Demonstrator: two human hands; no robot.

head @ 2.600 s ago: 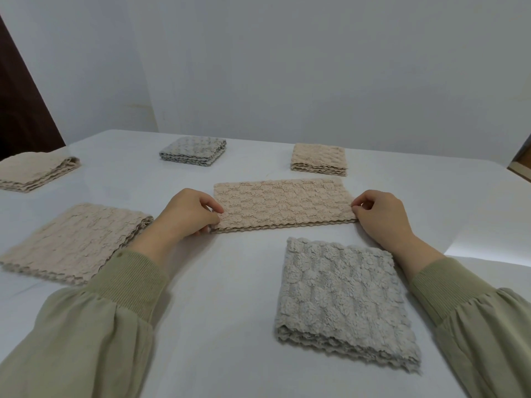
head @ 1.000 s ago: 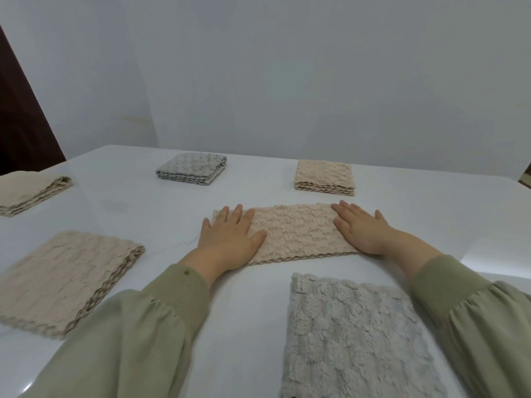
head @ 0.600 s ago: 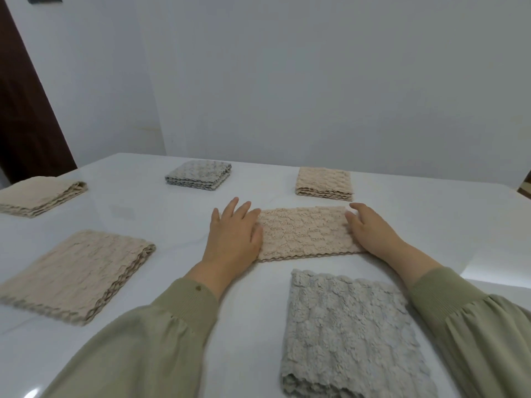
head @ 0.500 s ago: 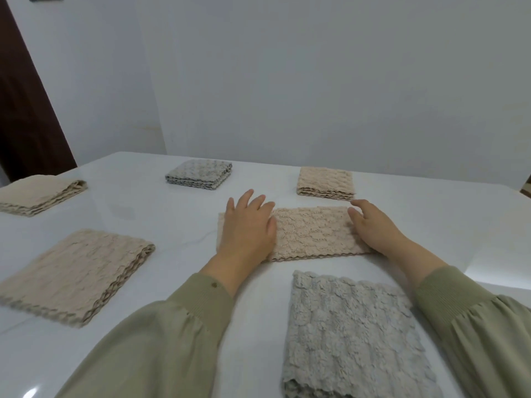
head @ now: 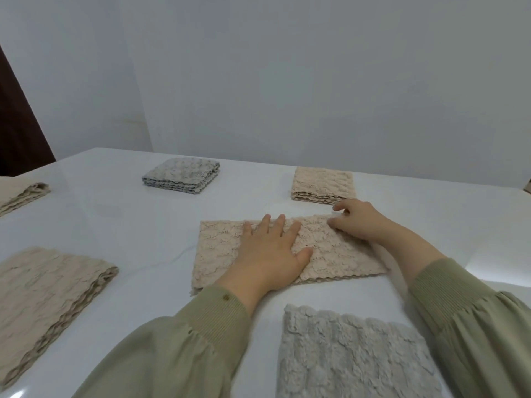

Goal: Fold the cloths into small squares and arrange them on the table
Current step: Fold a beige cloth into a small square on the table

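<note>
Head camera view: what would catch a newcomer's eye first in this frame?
Both hands work a long beige cloth in the middle of the view: the left hand presses flat on its centre while the right hand curls its fingers around the far right corner. Behind it sit two finished folds, a grey square and a beige square. A larger grey cloth lies nearest the camera.

white table (head: 129, 225), glossy top, carrying six textured cloths. landmark: long beige cloth (head: 221, 248), folded to a strip, flat at mid-table. behind it to the left, small grey square (head: 181, 179); behind its right end, small beige square (head: 321, 182), both folded. just in front of its right half, larger grey cloth (head: 353, 354). well to its left, larger beige cloth (head: 43, 297); farther left and behind, edge beige cloth (head: 17, 193), cut by the frame.
</note>
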